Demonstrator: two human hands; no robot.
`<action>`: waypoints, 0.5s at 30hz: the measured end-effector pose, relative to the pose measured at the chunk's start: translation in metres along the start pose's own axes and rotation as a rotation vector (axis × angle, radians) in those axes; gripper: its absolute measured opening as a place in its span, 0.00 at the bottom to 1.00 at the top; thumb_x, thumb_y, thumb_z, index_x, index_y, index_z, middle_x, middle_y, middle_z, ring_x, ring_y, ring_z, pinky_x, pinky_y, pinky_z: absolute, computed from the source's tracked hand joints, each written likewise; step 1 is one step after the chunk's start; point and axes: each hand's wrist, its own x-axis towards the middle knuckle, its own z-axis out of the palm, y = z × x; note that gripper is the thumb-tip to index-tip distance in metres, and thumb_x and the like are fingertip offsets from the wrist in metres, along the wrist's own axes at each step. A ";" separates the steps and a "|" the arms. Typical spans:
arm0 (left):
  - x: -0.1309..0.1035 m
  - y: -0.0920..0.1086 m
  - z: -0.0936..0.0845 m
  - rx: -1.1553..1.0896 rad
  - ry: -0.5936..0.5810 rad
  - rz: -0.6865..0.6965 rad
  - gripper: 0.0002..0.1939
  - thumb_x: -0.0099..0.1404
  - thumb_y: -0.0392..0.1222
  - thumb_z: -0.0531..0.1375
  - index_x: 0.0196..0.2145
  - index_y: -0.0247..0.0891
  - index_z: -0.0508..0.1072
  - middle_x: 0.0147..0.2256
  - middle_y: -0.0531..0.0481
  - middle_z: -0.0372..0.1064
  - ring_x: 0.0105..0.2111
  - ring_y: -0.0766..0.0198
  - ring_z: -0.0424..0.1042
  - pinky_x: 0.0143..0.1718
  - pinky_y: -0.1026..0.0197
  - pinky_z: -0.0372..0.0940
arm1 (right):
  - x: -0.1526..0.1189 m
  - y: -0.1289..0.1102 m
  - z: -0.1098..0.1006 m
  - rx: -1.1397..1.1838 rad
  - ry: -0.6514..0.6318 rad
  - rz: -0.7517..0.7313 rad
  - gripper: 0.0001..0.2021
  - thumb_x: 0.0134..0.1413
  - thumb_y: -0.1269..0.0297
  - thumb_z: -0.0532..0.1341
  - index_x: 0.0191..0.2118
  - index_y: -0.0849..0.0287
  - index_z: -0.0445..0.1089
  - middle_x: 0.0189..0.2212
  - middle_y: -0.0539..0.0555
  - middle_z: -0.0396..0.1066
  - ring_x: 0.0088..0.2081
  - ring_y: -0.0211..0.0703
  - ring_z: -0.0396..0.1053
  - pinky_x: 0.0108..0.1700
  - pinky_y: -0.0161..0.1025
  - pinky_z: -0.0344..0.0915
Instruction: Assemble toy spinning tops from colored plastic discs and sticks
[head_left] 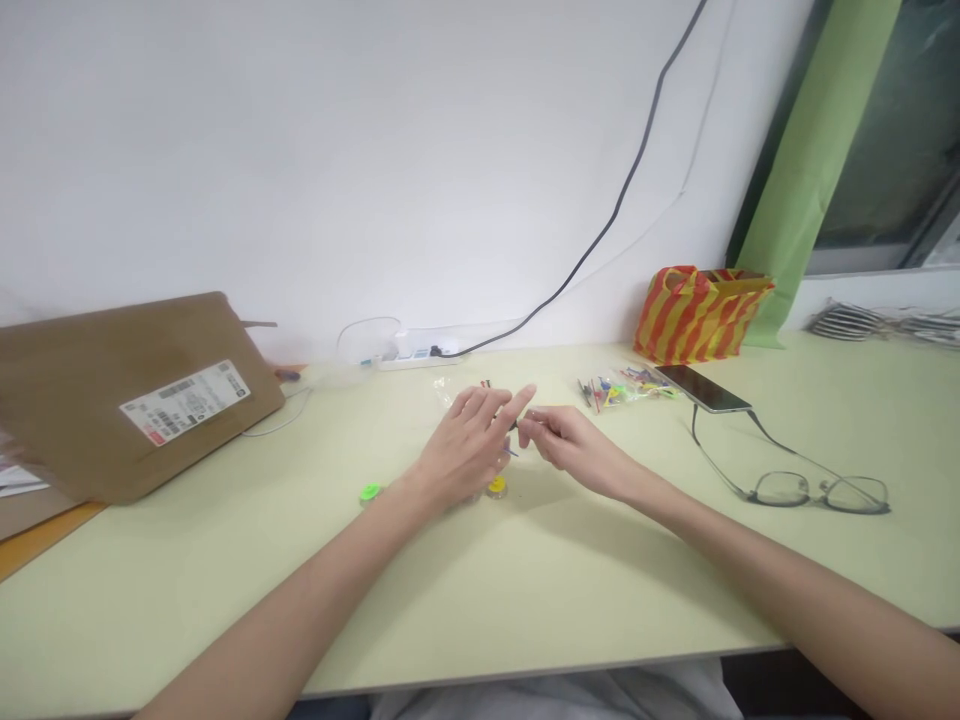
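My left hand (472, 437) is over the middle of the pale green table (585, 590), its index finger stretched out and its thumb bent beneath. A small dark piece with a thin blue part (511, 452) shows between my hands, too small to make out well. My right hand (564, 440) is closed in a pinch at that dark piece, close to my left fingertips. Under my left hand sits a small yellow-topped piece (497, 486), and a green-topped one (370, 492) lies left of my left wrist.
Behind my right hand are bags of small coloured parts (630, 388). A phone (703, 388), glasses (817, 490) and a striped bag (697, 315) stand or lie right. Cardboard packaging (135, 390) is left; a power strip (420, 352) lies by the wall.
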 end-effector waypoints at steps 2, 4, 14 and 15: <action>0.001 0.001 0.000 0.005 0.012 0.021 0.43 0.64 0.29 0.54 0.72 0.40 0.39 0.52 0.40 0.65 0.53 0.49 0.65 0.57 0.44 0.60 | 0.000 -0.001 0.002 0.160 -0.054 0.055 0.25 0.65 0.41 0.53 0.32 0.59 0.65 0.18 0.42 0.48 0.20 0.34 0.47 0.24 0.34 0.49; 0.001 0.001 0.000 0.001 0.023 0.026 0.42 0.65 0.29 0.54 0.72 0.41 0.39 0.51 0.40 0.66 0.53 0.49 0.65 0.57 0.43 0.60 | 0.000 -0.002 0.001 0.286 -0.084 0.101 0.26 0.62 0.38 0.55 0.32 0.60 0.65 0.17 0.40 0.44 0.19 0.33 0.43 0.22 0.33 0.45; 0.001 -0.001 -0.002 -0.008 0.008 0.037 0.42 0.65 0.30 0.54 0.71 0.40 0.40 0.51 0.40 0.66 0.51 0.49 0.65 0.55 0.45 0.60 | 0.000 0.001 -0.005 0.420 -0.164 0.103 0.26 0.57 0.38 0.61 0.29 0.59 0.63 0.19 0.45 0.59 0.20 0.32 0.50 0.22 0.33 0.45; 0.001 -0.001 -0.002 -0.009 0.010 0.048 0.42 0.65 0.29 0.54 0.71 0.40 0.40 0.51 0.40 0.66 0.51 0.49 0.65 0.55 0.45 0.60 | -0.001 0.000 -0.004 0.405 -0.154 0.111 0.26 0.56 0.37 0.61 0.29 0.59 0.64 0.18 0.45 0.59 0.19 0.32 0.50 0.22 0.34 0.46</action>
